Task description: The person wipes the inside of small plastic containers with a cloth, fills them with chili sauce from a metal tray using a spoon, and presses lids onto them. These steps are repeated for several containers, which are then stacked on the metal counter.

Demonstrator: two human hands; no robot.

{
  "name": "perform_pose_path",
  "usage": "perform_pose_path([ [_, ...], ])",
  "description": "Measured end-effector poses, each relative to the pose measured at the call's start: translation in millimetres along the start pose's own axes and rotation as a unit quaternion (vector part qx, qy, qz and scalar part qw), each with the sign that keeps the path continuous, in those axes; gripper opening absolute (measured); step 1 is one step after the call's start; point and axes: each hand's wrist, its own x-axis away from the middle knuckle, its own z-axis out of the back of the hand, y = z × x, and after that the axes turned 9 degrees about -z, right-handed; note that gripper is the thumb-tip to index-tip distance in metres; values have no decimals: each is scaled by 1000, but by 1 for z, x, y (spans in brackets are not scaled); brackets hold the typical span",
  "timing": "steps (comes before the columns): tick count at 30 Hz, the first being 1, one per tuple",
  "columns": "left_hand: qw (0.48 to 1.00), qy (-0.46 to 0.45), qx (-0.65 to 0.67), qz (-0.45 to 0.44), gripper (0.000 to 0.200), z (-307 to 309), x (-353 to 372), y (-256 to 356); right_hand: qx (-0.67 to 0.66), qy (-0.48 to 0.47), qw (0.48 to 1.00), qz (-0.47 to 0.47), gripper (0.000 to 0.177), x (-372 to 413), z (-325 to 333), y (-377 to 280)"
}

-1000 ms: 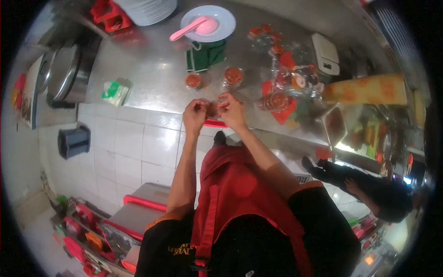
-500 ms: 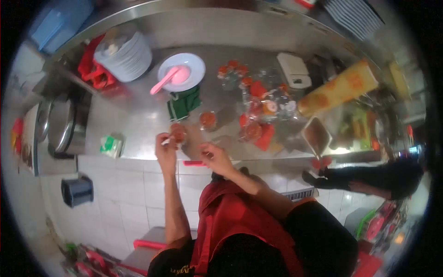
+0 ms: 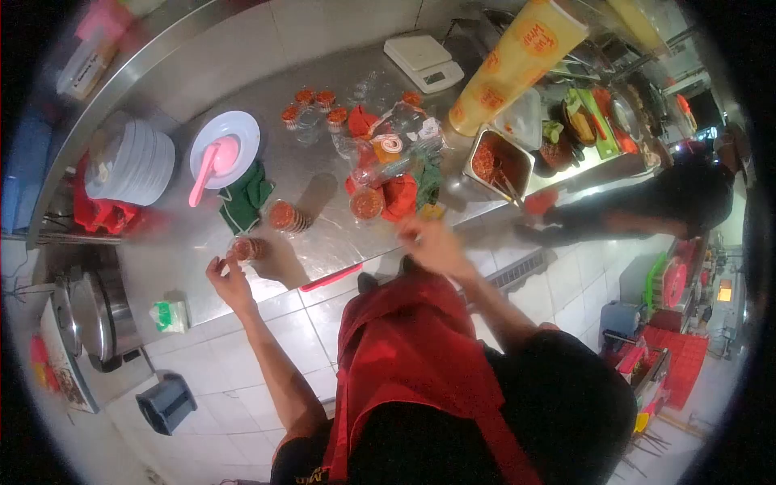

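Note:
My left hand [image 3: 232,284] is beside a short stack of small clear cups of red sauce [image 3: 247,249], its fingers apart and the tips right at the stack's left side. A taller stack of filled sauce cups [image 3: 284,217] stands just behind. My right hand [image 3: 436,247], smeared by motion, is over the counter's front edge. Nearest to it are a red cloth-like piece [image 3: 399,197], another stack of sauce cups [image 3: 366,203] and clear plastic packs [image 3: 384,170].
A white plate [image 3: 243,127] bears a pink ladle [image 3: 205,170], with a green cloth [image 3: 246,198] in front. White scale [image 3: 423,62], tall yellow printed roll [image 3: 517,65] and metal sauce container [image 3: 524,176] stand rightward. Another person's dark sleeve [image 3: 647,198] is at the right.
My right hand has moved right, from near the left cup stacks to beside the red piece and plastic packs. My left hand stays by its stack. The view has turned.

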Motion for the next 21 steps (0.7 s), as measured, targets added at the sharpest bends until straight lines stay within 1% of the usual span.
perform_pose_path([
  [1, 999, 29, -15, -9, 47, 3, 4, 6, 46, 76, 993, -73, 32, -14, 10, 12],
  [2, 998, 57, -30, -18, 51, 5, 8, 10, 91, 125, 987, -44, 37, -32, 19, 23],
  [3, 998, 56, -34, -20, 51, 6, 13, 12, 135, 175, 975, -14, 43, -52, 26, 33],
  [4, 997, 61, -35, -24, 51, 6, 18, 15, 131, 175, 976, -14, 43, -70, 24, 43],
  [6, 997, 65, -39, -31, 51, 11, 29, 19, 161, 190, 968, 41, 60, -99, 13, 64],
  [7, 997, 66, -37, -28, 50, 13, 33, 20, 157, 191, 968, 44, 60, -109, 13, 64],
  [9, 996, 72, -38, -22, 49, 21, 43, 20, 164, 181, 968, 54, 71, -121, 11, 66],
  [13, 997, 71, -10, 20, 48, 30, 63, 11, 140, 154, 978, 30, 69, -127, 7, 65],
  [15, 996, 84, -9, 41, 48, 35, 77, -1, 113, 228, 965, 70, 63, -132, -2, 81],
  [17, 995, 89, 7, 41, 47, 38, 86, -16, 118, 205, 972, 16, 60, -138, 2, 83],
  [19, 996, 78, 6, 47, 47, 38, 95, -11, 51, 205, 977, -19, 62, -141, 7, 88],
  [21, 997, 74, -24, 19, 49, 35, 96, -14, 17, 220, 975, -23, 64, -143, 8, 93],
])
